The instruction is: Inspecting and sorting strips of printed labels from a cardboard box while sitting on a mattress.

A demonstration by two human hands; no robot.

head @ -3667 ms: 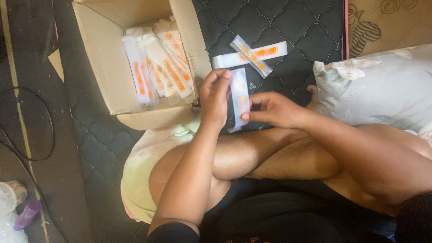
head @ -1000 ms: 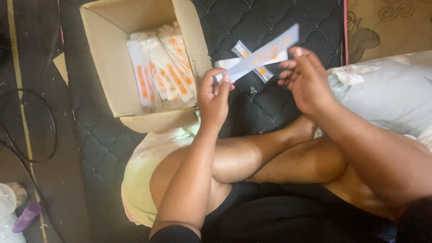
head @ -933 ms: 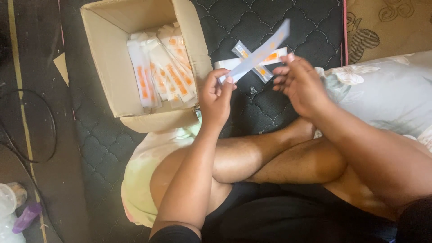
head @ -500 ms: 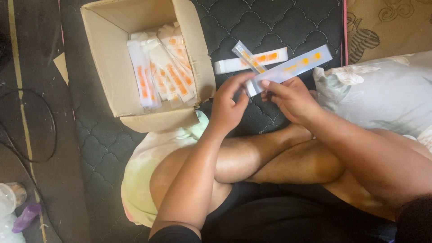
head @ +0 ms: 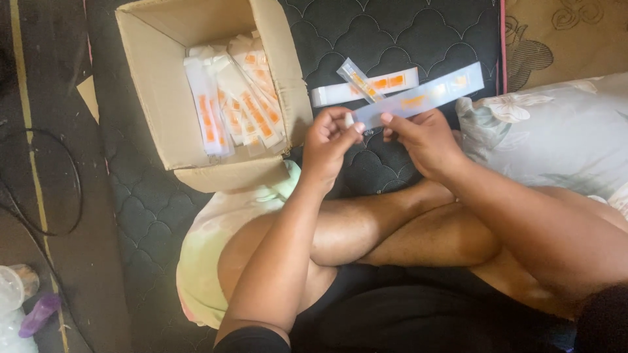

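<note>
Both hands hold one long, flat white packet with orange marks [head: 425, 97], lying almost level above a dark quilted mattress [head: 405, 33]. My left hand [head: 330, 144] pinches its left end. My right hand [head: 424, 140] grips it from below, just right of that end. Two similar packets [head: 366, 84] lie crossed on the mattress behind the held one. An open cardboard box [head: 163, 98] to the left holds several more of the same packets [head: 235, 104].
A pale patterned pillow [head: 556, 131] lies at the right. My crossed legs fill the middle, over a light green cloth [head: 203, 261]. A black cable [head: 59, 189] loops on the dark floor at left, with a plastic cup [head: 16, 287] and a purple object [head: 39, 314] at the bottom left corner.
The packet swung from a steep upward tilt down to nearly level. My right hand came in from the packet's far end toward my left hand.
</note>
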